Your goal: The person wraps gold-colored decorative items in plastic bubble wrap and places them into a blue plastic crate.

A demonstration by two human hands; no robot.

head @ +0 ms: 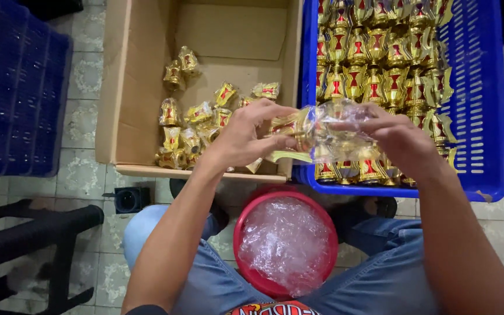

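2 hands meet over the gap between a cardboard box (pixel 141 87) on the left and a blue crate (pixel 485 116) on the right, both standing on the tiled floor (pixel 83 111). Wrapped gold pieces (pixel 196 125) lie loose along the box's near edge and towards its middle. The left hand (pixel 243 137) has its fingers (pixel 275 111) curled shut around a small gold ornament with red panels (pixel 290 125), thumb below and fingertips on top. Just right of it, the right hand (pixel 401 140) pinches a clear plastic bag (pixel 336 134) closed between thumb and fingers (pixel 351 124), its mouth facing the ornament.

Judging by this, the piece is being slipped into the bag. Doing it well likely means keeping the mouth spread wide, feeding the narrow end in first, and holding the piece lightly so the film does not snag on its points.

Unwrapped gold pieces (pixel 380 52) stand in rows across the crate's far half. Below the hands, a red tub (pixel 246 224) of clear bags sits between the knees.
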